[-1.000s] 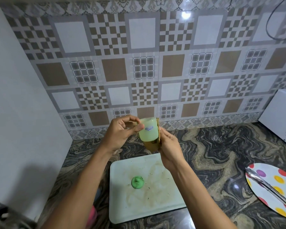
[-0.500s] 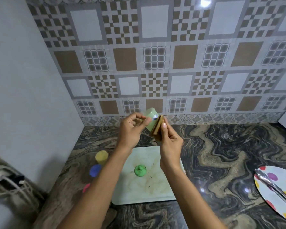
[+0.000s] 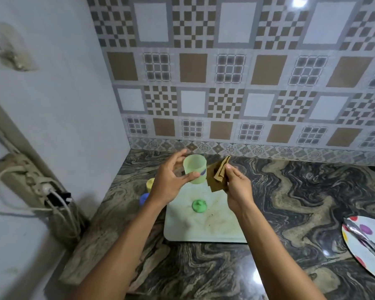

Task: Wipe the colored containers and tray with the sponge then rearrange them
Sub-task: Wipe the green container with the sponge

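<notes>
A dark marbled stone counter (image 3: 290, 191) carried everything. A pale, stained tray (image 3: 204, 226) lay flat at its centre. At nine o'clock of the tray stood a yellow container (image 3: 149, 183) and a blue one (image 3: 143, 198); at three o'clock lay a polka-dot plate (image 3: 362, 241).

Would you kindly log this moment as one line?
left hand: holds pale green cup | right hand: holds brown sponge, apart from cup | tray: stained, green lid on it

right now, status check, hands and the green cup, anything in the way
Left hand holds pale green cup above tray. Right hand grips brown sponge cloth, just off the cup. Green lid sits on tray; nothing blocking.
</notes>
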